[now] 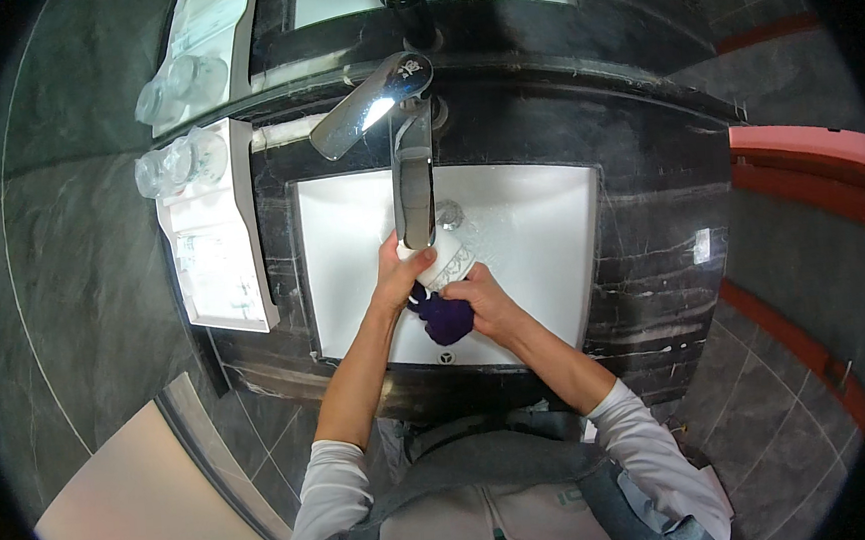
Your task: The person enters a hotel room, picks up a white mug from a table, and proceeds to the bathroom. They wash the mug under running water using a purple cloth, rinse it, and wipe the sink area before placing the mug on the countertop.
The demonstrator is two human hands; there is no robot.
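Note:
Under the spout of the chrome faucet (415, 188), over the white sink basin (537, 263), I hold a white cup or mug (447, 265) with a grey pattern band; it is tilted. My left hand (399, 272) grips its left side, thumb on top. My right hand (483, 300) is at its lower right and holds a dark purple cloth (447, 320), which hangs below the cup and bunches against it. The far end of the cup is partly hidden by the spout. Whether water is running is hard to tell.
A white tray (215, 285) with clear plastic cups (184, 163) stands left of the sink on the black marble counter (657, 254). A mirror rises behind the faucet. The metal drain (449, 214) lies just beyond the cup. A pink-topped object (803, 142) is at the right.

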